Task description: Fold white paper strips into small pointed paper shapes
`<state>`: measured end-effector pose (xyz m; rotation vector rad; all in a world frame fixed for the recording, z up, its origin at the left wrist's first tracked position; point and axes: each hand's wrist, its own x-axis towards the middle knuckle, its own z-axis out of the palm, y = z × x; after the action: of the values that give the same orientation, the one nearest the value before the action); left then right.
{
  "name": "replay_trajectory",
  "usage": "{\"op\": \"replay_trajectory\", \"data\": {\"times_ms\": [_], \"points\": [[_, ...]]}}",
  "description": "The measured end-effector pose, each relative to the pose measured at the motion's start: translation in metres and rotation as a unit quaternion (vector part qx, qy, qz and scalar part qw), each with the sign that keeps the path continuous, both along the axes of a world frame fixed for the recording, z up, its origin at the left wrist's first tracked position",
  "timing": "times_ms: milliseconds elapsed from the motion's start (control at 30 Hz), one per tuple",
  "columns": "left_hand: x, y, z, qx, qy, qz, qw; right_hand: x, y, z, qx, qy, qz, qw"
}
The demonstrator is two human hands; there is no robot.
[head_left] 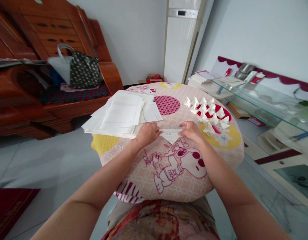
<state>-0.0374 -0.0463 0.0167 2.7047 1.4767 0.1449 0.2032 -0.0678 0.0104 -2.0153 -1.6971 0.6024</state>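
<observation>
Paper [171, 136], tip pointing nearward, long axis crosswise

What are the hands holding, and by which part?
A folded paper, held by the two ends of its long edge: the left hand at the left end, the right hand at the right.

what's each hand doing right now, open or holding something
Left hand: closed, holding the left end of the folded paper.
Right hand: closed, holding its right end.
</observation>
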Motion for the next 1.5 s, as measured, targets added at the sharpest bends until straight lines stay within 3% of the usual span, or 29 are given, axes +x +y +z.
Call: {"op": "replay_trajectory", "data": {"times_ms": [200,400,667,833,967,1200,1367,1500], "points": [[0.009,0.018,-0.007,0.007,-0.084,-0.040,0.996,0.003,-0.004,0.002,-0.023,0.051,0.011,0.998],[0.021,0.029,-0.012,-0.006,-0.049,-0.118,0.992,0.004,-0.004,0.002,-0.014,0.049,0.020,0.999],[0.032,0.045,-0.029,0.025,-0.080,-0.197,0.977,0.007,-0.005,-0.001,0.010,0.035,0.051,0.998],[0.032,0.039,-0.023,-0.005,-0.105,-0.159,0.982,0.009,-0.007,-0.003,0.019,0.057,0.064,0.996],[0.028,0.033,-0.015,-0.078,-0.152,-0.098,0.980,0.012,-0.008,-0.001,0.033,0.073,0.057,0.995],[0.024,0.029,-0.014,-0.162,-0.242,-0.059,0.955,0.024,-0.008,-0.002,0.070,0.129,0.030,0.989],[0.021,0.021,-0.006,-0.142,-0.313,-0.052,0.938,0.023,-0.009,-0.003,0.044,0.228,0.082,0.969],[0.018,0.016,0.000,-0.113,-0.327,-0.083,0.935,0.016,-0.013,0.004,0.060,0.202,0.088,0.974]]}}
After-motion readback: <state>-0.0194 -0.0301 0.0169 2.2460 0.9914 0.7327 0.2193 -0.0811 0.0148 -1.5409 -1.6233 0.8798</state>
